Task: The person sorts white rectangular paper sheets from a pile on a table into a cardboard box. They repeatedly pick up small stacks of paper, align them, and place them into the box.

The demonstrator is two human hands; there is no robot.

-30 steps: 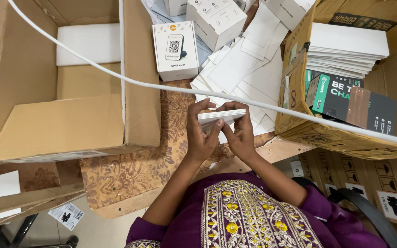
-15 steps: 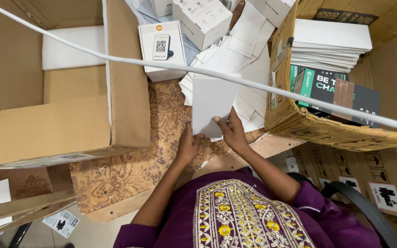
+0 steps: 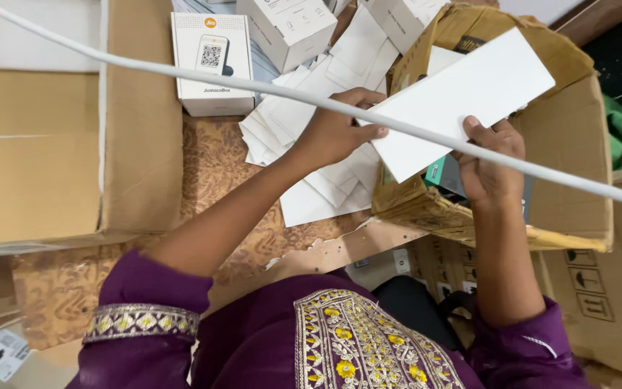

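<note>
Overhead, a flat white card sheet point(image 3: 462, 101) is being gripped by the left hand point(image 3: 336, 133) and right hand point(image 3: 491, 162), fingers clenched on its lower edge, above a torn brown carton point(image 3: 570, 180); a white printed box point(image 3: 212, 65) is lying upper left.

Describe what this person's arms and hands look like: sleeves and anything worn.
Both arms wear purple sleeves reaching about the elbow. The left sleeve ends in an embroidered band with silver and yellow pattern; the right sleeve has a thin pale trim. The left hand and right hand are bare; no rings or bangles show.
</note>
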